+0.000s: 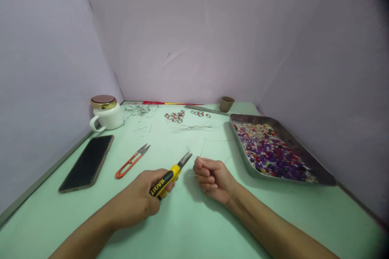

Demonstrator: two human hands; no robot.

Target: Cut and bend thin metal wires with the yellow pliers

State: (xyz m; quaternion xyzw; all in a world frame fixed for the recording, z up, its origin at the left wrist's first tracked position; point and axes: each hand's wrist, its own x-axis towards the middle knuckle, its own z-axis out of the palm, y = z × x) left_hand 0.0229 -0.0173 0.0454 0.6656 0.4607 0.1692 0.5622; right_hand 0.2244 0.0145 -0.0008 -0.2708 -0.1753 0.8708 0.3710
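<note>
My left hand (141, 200) is closed around the yellow and black handles of a pair of pliers (175, 172). The jaws point up and to the right, their tip at a thin wire (189, 149). Just right of that tip, my right hand (214, 180) pinches the wire between thumb and forefinger, its other fingers curled in. Loose wire ends stick out above and beside these fingertips. Whether the jaws grip the wire is too fine to tell. Orange thread snips (130, 162) lie to the left of the pliers.
A metal tray (243, 158) of mixed beads stands at right. Behind lie red-beaded wire rings (175, 116), cut wires (194, 128) and a wire tangle (139, 109). A small brown cup (226, 104) is at the back. At left are a lidded white mug (109, 116) and a phone (86, 164).
</note>
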